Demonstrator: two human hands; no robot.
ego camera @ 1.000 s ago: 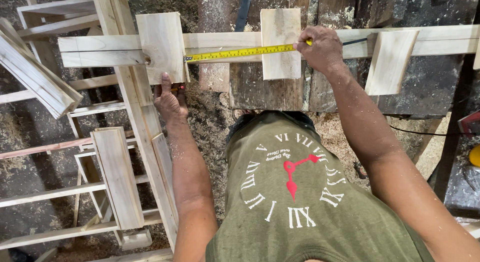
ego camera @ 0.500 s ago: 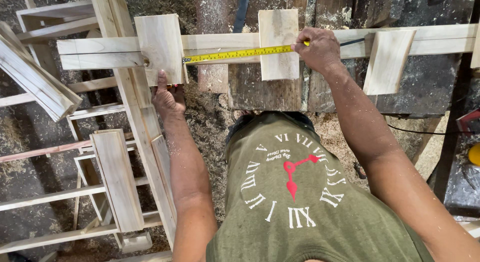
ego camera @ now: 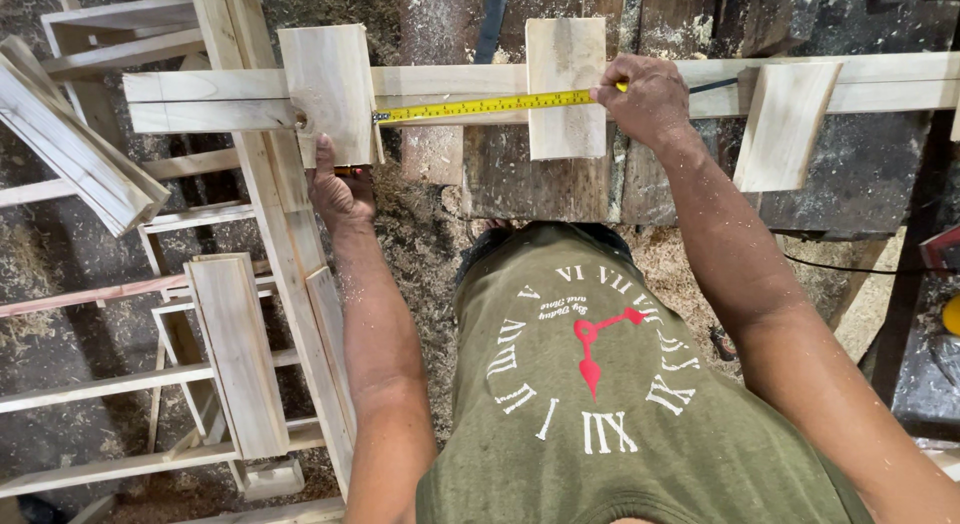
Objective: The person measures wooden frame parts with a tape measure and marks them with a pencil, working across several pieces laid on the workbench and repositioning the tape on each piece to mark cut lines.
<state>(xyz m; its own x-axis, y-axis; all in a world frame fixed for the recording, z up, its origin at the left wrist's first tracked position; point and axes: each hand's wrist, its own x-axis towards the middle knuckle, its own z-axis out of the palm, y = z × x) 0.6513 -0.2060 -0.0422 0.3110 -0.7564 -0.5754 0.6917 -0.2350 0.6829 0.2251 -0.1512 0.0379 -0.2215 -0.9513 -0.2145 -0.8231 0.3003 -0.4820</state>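
sawdust-strewn workshop floor | three short boards across long rail (ego camera: 450, 81) | left hand (ego camera: 340, 189) gripping first board (ego camera: 328, 89), just below rail | right hand (ego camera: 645, 99) pinching yellow tape (ego camera: 490, 106) on rail

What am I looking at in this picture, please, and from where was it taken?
The view comes from a camera on a person's head, looking down over their green shirt at their own bare hands. There is no machine.

In front lies a long wooden rail with short boards fixed across it, over a floor strewn with sawdust. More wooden frames lie to the left.

A yellow tape measure is stretched along the rail. The left hand presses against the lower edge of the leftmost board, near the tape's end. The right hand holds the tape's other end down on the rail.
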